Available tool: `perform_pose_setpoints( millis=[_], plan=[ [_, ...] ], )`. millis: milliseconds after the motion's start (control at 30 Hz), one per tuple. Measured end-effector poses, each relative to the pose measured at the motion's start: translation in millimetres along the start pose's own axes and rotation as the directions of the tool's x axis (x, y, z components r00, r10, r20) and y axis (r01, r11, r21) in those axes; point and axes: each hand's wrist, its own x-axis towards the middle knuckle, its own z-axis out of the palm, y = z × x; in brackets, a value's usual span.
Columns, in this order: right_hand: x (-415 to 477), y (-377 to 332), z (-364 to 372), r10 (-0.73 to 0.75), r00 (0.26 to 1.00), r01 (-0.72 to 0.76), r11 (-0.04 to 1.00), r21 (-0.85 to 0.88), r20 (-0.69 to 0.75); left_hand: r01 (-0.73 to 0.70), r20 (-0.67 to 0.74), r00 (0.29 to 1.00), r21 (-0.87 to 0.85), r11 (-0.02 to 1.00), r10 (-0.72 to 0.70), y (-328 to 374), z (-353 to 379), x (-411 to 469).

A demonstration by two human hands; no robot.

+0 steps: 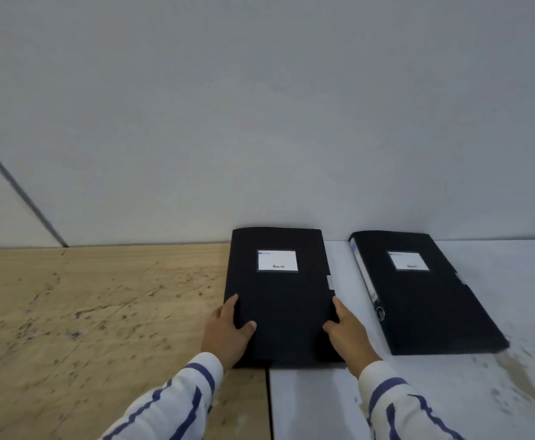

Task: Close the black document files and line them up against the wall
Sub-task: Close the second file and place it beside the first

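Note:
Two closed black document files lie flat on the tabletops, each with a white label on its cover. The left file [280, 293] has its far edge touching the wall [259, 122]. My left hand [226, 333] grips its left edge with the thumb on the cover. On the file's right edge sits my right hand [347, 331], fingers wrapped around the side. The right file [418, 290] lies a little apart to the right, slightly angled, with its far end at the wall and its spine with a ring hole facing left.
A scuffed wooden tabletop [85, 312] is on the left and a stained white tabletop [497, 392] on the right, with a dark seam between them. The grey wall runs along the back, with a dark diagonal line at the far left.

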Motion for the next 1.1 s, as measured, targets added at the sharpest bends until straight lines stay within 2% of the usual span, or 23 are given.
perform_pose_setpoints(
  millis=[267, 533, 767, 967, 1100],
  plan=[
    [38.1, 19.7, -51.3, 0.023, 0.998, -0.025, 0.999, -0.034, -0.067, 0.008, 0.018, 1.000, 0.000, 1.000, -0.008, 37.1, 63.5, 12.6],
    [47.3, 35.0, -50.2, 0.021, 0.992, -0.040, 0.988, -0.152, -0.123, -0.022, 0.020, 1.000, 0.034, 0.999, 0.021, 43.8, 78.5, 10.0],
    [52.1, 36.1, -52.5, 0.003, 0.996, -0.022, 0.976, -0.216, -0.087, -0.006, 0.045, 0.999, 0.046, 0.999, 0.004, 47.5, 80.7, 9.5],
    [50.3, 33.8, -50.4, -0.059, 0.994, 0.023, 0.931, -0.365, -0.087, 0.001, 0.129, 0.992, -0.014, 1.000, 0.001, 48.1, 71.4, 4.9],
    [39.0, 26.4, -41.5, -0.139, 0.985, 0.079, 0.890, -0.449, -0.102, 0.009, 0.119, 0.993, -0.066, 0.998, -0.001, 46.1, 65.1, -2.0]
  ],
)
